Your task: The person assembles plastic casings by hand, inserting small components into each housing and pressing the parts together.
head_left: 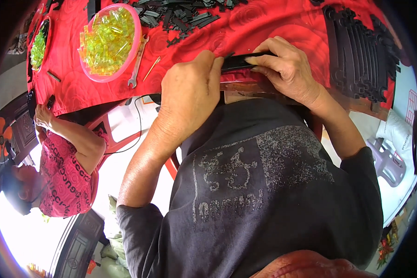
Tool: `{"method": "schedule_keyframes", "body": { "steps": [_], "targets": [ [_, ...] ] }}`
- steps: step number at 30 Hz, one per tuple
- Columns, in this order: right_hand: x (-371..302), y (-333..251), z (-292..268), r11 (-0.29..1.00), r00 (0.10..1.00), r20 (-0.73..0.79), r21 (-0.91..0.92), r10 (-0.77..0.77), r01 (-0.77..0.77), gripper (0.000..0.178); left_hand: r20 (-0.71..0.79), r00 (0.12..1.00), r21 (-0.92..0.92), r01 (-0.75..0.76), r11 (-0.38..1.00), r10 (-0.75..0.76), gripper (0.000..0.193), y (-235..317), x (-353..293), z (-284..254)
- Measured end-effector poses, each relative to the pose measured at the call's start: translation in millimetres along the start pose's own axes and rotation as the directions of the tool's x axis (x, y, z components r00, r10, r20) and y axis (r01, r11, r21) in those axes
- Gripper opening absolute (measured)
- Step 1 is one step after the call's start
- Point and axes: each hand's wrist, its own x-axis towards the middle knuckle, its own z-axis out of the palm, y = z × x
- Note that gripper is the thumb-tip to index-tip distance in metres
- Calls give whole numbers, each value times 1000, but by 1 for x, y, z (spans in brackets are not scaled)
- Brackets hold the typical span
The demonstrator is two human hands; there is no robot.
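Note:
A flat black strip (237, 62) lies crosswise between my hands at the near edge of the red-covered table (264, 28). My left hand (192, 85) is closed at its left end, the back of the hand hiding most of the fingers. At the other end my right hand (287, 69) pinches the strip between thumb and fingers. A small dark piece (229, 54) shows beside my left fingertips; I cannot tell whether it belongs to the strip.
Left of my hands are a pink basket (138, 34) of clear yellow-green pieces, a wrench (138, 65) and a thin yellowish stick (151, 68). Small black parts (183, 18) pile up beyond. Long black strips (359, 55) lie at right. Another person (69, 171) works at left.

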Motion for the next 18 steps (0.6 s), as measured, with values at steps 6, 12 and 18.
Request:
{"method": "schedule_keyframes", "body": {
  "steps": [6,12,18],
  "targets": [
    [4,-1,-4,998,998,43,45,39,-41,26,-107,987,-269,87,959,-120,16,-9,-18,-6],
    [2,-4,-9,982,979,114,69,166,-175,31,-120,981,-386,95,918,-152,10,-10,-25,0],
    [3,-12,-15,981,967,172,18,186,-192,32,-141,988,-341,6,940,-57,10,-9,-20,2]
  ]
}}
